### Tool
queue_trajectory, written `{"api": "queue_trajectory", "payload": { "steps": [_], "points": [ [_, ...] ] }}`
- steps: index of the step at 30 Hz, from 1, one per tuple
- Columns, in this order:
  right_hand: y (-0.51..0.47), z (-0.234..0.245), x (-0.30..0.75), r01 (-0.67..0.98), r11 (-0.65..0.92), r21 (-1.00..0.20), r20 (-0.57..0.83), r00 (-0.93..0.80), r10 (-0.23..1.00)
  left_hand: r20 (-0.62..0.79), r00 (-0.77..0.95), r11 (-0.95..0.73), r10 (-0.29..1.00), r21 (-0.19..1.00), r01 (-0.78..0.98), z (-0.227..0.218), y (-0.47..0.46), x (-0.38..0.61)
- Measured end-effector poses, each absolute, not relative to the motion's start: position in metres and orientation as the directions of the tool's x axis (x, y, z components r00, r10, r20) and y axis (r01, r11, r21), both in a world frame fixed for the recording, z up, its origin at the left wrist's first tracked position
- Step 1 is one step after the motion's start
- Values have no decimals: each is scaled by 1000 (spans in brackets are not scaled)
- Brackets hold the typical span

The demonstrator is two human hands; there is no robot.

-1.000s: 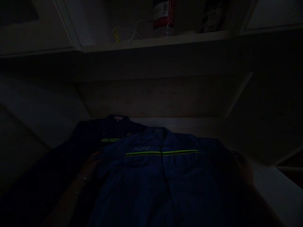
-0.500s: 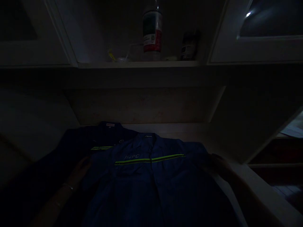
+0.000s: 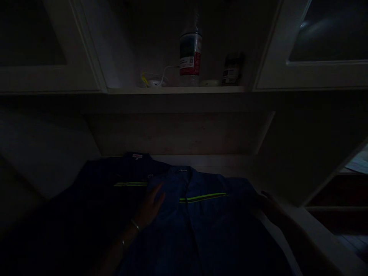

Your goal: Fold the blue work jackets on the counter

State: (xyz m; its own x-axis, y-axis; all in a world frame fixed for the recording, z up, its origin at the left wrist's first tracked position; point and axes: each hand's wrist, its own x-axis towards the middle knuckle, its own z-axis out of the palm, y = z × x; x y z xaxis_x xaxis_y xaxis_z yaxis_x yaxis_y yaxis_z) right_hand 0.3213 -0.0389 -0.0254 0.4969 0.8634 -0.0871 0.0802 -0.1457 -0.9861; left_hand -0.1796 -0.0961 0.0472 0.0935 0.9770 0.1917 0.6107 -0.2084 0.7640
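Note:
The scene is very dark. A blue work jacket point(image 3: 207, 226) with a yellow-green reflective stripe lies spread on the surface in front of me. A darker jacket point(image 3: 115, 184) with the same kind of stripe lies under it to the left. My left hand point(image 3: 151, 205), bracelets on its wrist, lies flat with fingers stretched out on the blue jacket's left chest. My right hand point(image 3: 268, 207) rests at the jacket's right shoulder edge; its fingers look extended but are hard to make out.
Above is a shelf point(image 3: 175, 90) with a labelled bottle point(image 3: 189, 57), a small dark container point(image 3: 231, 71) and a white cable point(image 3: 153, 78). Cabinet doors point(image 3: 324, 42) flank it. A pale ledge point(image 3: 324, 237) runs along the right.
My left hand has moved right from the jacket's left edge onto its chest, covering the lettering. The camera view tilted slightly; my right hand stays at the right shoulder.

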Motion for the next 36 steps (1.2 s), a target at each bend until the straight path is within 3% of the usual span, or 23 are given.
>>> {"api": "queue_trajectory", "payload": {
  "steps": [3, 6, 8, 10, 12, 14, 16, 19, 21, 23, 29, 32, 34, 36],
  "points": [
    [-36, -10, 317, 47, -86, -995, -54, 462, 885, 232, 243, -319, 942, 389, 864, -11, -91, -181],
    [-31, 13, 300, 73, -14, -997, 16, 396, 918, 246, 308, -354, 919, 176, 918, -40, -93, -185],
    [-33, 31, 280, 104, 44, -994, 71, 279, 958, 261, 313, -356, 913, 139, 924, -43, -96, -186],
    [-41, 48, 254, 189, 91, -978, 96, 15, 995, 264, 305, -349, 915, 142, 926, -40, -97, -186],
    [-52, 62, 227, 320, 128, -939, 16, -330, 944, 254, 301, -346, 919, 155, 926, -36, -96, -186],
    [-59, 70, 204, 452, 195, -870, -78, -518, 852, 244, 298, -343, 923, 166, 925, -35, -96, -186],
    [-58, 67, 188, 566, 271, -778, -35, -470, 882, 240, 297, -342, 924, 173, 924, -36, -96, -186],
    [-47, 40, 174, 781, 307, -544, 170, -256, 952, 247, 300, -347, 921, 174, 922, -38, -98, -187],
    [-40, 12, 167, 886, 277, -371, 170, -228, 959, 245, 304, -349, 921, 165, 923, -40, -98, -187],
    [-38, -13, 160, 922, 257, -289, 104, -237, 966, 237, 310, -350, 921, 150, 925, -39, -95, -187],
    [-52, -11, 158, 896, 178, -407, 155, -124, 980, 270, 298, -340, 915, 124, 932, -15, -119, -170],
    [-98, 0, 184, 838, 34, -545, 133, 47, 990, 261, 211, -289, 942, 314, 904, -15, -183, -169],
    [-153, -4, 212, 646, -123, -754, 24, 214, 977, 153, 81, -150, 985, 519, 841, -24, -241, -180],
    [-220, -15, 242, 495, -266, -828, -62, 389, 919, 28, -8, -11, 1000, 608, 794, -35, -297, -199]
  ]
}}
